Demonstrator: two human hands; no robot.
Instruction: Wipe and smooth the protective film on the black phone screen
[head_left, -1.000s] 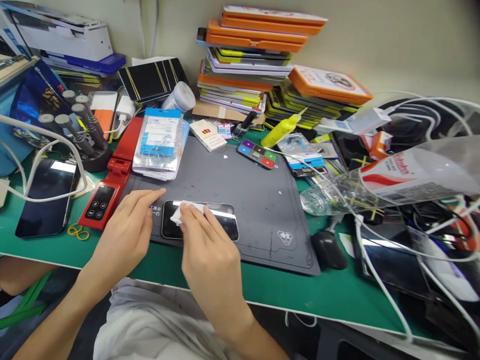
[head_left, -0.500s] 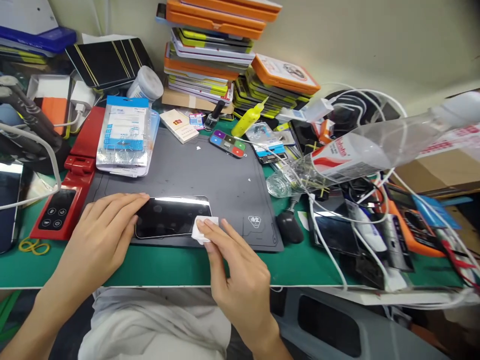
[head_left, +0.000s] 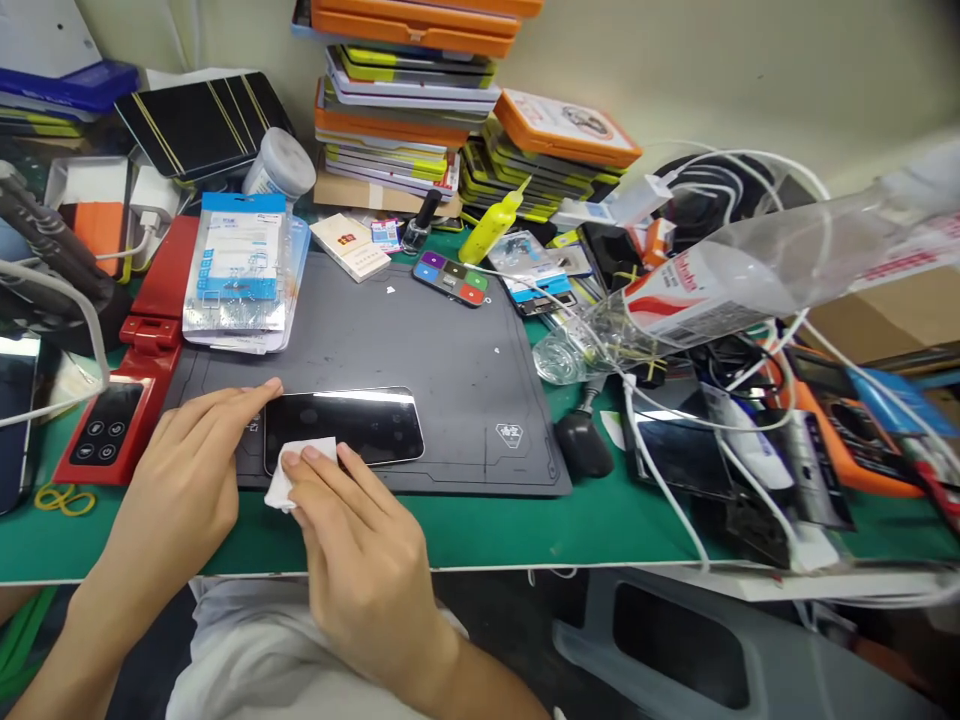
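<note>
A smartphone [head_left: 367, 425] lies screen up on a dark grey work mat [head_left: 450, 350], with a bright reflection along its upper edge. In my right hand [head_left: 367, 550] is a folded white wipe [head_left: 300, 470], pinched under the fingertips. The wipe presses on the phone's lower left corner and hangs a little over its near edge. My left hand [head_left: 187, 460] rests at the phone's left end, its fingers stretched out and the fingertips touching the upper left corner. Part of the screen's near edge is hidden by the wipe and my right fingers.
Left of the mat stands a red device [head_left: 105, 430] beside yellow rubber bands [head_left: 66, 499]. Plastic packets [head_left: 236, 290], a cigarette box [head_left: 351, 246] and a yellow bottle [head_left: 491, 228] line the back. A plastic bottle [head_left: 675, 295] leans over cables and tools on the right.
My right hand has slid the wipe leftward along the phone from its right end to its lower left corner. The left fingers have shifted slightly left, off more of the screen.
</note>
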